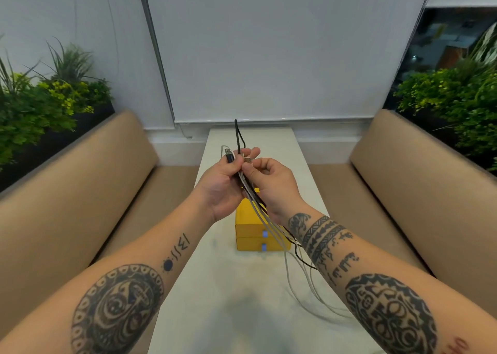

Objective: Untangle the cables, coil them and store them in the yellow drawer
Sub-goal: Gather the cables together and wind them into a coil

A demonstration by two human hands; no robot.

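Above the table I hold a bundle of cables (270, 228), black and white ones, between both hands. My left hand (224, 185) grips the bundle near its plug ends, with a black USB plug sticking up by the thumb. My right hand (271, 183) pinches a metal plug end beside it. A black cable loop (238, 136) rises above the hands. The loose lengths hang down and trail onto the table to the right. Below the hands stands the small yellow drawer unit (250, 235), with two shut drawers and blue pulls.
A narrow white table (228, 300) runs away from me between two tan upholstered benches (80, 192) (419, 187). Green plants (48, 98) (457, 98) stand behind both benches. A white roller blind covers the far wall.
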